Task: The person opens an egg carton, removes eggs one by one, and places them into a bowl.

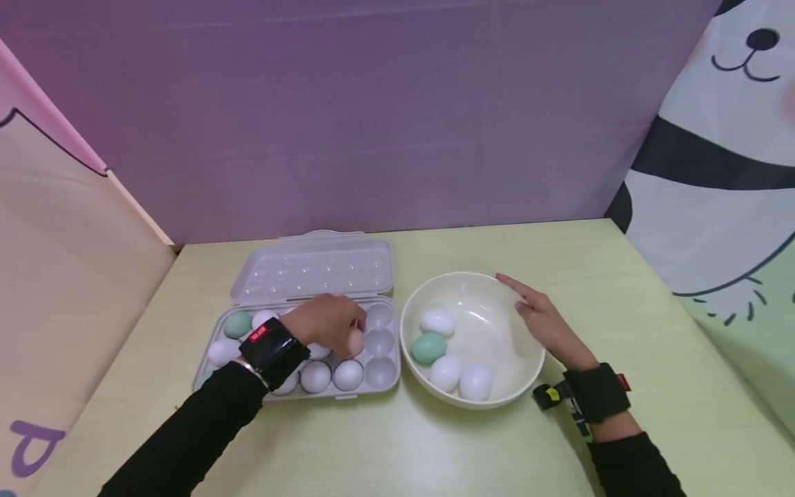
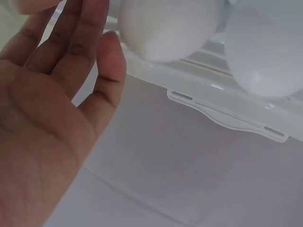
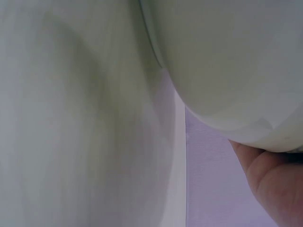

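Over the right part of a lidded egg carton (image 1: 366,395), my left hand (image 1: 326,323) reaches down with bent fingers and grips a white egg (image 1: 355,342) at the second column from the right. In the left wrist view the palm and fingers (image 2: 71,61) show beside other white eggs (image 2: 165,28); the gripped egg is hidden there. My right hand (image 1: 546,328) holds the right rim of a cream bowl (image 1: 512,345), thumb over the inside and index finger along the rim. Inside the bowl lie three white eggs (image 1: 475,382) and a green egg (image 1: 428,348).
The carton's lid (image 1: 313,269) stands opened toward the back. Its rightmost column has three bare cups (image 1: 379,373); white and green eggs (image 1: 238,324) fill others. The table (image 1: 447,449) meets a purple backdrop (image 1: 385,138) behind, with printed cloths at both sides.
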`<state>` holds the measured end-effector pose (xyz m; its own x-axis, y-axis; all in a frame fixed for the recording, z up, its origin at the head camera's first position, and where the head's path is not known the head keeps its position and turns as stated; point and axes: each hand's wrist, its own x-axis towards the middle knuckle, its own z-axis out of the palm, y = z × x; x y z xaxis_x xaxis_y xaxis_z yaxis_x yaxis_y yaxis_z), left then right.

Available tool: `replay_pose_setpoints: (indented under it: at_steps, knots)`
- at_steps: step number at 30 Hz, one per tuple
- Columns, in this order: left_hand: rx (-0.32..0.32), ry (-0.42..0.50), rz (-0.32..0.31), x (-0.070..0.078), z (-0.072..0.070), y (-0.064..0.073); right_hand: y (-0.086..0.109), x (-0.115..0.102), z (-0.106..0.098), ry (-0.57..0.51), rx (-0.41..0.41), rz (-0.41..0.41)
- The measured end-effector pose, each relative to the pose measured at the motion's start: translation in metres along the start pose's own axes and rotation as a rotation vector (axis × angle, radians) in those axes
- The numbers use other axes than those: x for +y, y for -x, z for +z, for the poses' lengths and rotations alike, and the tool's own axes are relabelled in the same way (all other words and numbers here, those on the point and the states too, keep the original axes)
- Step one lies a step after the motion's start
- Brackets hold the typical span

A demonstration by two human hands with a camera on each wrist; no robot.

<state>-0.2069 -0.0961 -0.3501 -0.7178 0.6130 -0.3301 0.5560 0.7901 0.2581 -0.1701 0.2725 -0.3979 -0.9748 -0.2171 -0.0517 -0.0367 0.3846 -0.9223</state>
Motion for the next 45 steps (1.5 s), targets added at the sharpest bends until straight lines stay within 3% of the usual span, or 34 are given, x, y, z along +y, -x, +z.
replay_pose_setpoints:
  at_steps: [7,10,13,18,22,27,31,36,45]
  knots:
    - [-0.001,0.074,0.031,0.0,-0.003,0.004,-0.001,0.002,0.001,-0.002,-0.002,-0.007]
    - [0.054,0.101,0.092,0.001,-0.015,0.003,-0.001,0.002,0.001,-0.001,-0.001,-0.002]
    - [0.149,0.125,0.205,0.008,-0.032,0.0,-0.002,0.002,0.001,0.004,0.007,-0.008]
    - [0.288,0.111,0.388,0.03,-0.048,-0.021,-0.002,0.004,-0.001,0.006,0.013,-0.015]
    - [0.362,0.019,0.458,0.049,-0.046,-0.049,-0.002,0.006,-0.001,0.002,0.008,-0.017]
    - [0.35,-0.043,0.454,0.065,-0.036,-0.076,-0.002,0.007,0.001,-0.008,0.01,-0.019]
    - [0.331,-0.115,0.435,0.074,-0.029,-0.087,-0.002,0.007,0.0,-0.009,0.012,-0.026]
    - [0.333,-0.199,0.439,0.078,-0.021,-0.094,-0.002,0.006,0.0,-0.012,0.015,-0.039]
    - [0.258,-0.17,0.407,0.084,-0.013,-0.1,0.0,0.005,0.0,-0.004,0.022,-0.043]
